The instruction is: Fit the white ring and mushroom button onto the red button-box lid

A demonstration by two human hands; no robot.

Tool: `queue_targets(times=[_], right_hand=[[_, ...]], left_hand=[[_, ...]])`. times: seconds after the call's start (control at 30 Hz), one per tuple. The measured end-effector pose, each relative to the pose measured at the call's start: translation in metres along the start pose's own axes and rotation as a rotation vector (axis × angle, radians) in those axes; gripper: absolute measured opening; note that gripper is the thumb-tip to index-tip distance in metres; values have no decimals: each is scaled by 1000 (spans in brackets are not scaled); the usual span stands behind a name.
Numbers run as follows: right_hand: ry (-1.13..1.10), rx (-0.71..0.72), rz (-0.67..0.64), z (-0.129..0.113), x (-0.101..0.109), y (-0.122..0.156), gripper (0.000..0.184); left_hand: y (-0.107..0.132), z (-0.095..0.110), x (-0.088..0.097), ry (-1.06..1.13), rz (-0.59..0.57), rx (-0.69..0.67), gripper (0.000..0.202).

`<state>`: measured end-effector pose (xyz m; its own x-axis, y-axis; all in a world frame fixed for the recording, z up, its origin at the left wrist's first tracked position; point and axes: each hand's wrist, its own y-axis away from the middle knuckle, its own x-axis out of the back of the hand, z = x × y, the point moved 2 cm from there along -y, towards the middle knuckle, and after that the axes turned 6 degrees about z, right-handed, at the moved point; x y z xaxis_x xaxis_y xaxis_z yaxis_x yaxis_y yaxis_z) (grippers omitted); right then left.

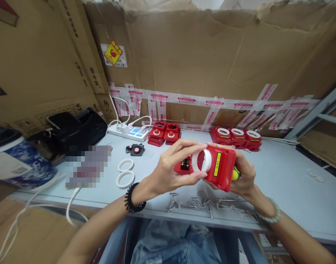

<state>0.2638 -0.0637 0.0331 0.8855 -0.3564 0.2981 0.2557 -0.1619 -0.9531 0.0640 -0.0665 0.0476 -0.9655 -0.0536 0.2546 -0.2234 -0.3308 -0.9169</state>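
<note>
Just above the screws (199, 202), it's the red box (224, 169), right hand (245, 172) curled round its right end, a yellow-green handle (235, 173) tucked in too! Left hand (168, 165) half-open, fingers and thumb gripping a white ring (207, 161) against the box. Left of the screws, two loose rings (125, 186); beyond the screws, rightward, three more boxes (236, 138).

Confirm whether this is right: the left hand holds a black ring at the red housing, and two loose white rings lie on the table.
Wrong colour: the head view shows the left hand holding a white ring at the red housing. Two loose white rings lie on the table.
</note>
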Motion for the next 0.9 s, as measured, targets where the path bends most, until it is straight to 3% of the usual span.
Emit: queue_targets(times=[0.9], right_hand=[[82, 56, -80, 3, 5, -1, 79]], left_hand=[[5, 1, 3, -18, -94, -9, 57]])
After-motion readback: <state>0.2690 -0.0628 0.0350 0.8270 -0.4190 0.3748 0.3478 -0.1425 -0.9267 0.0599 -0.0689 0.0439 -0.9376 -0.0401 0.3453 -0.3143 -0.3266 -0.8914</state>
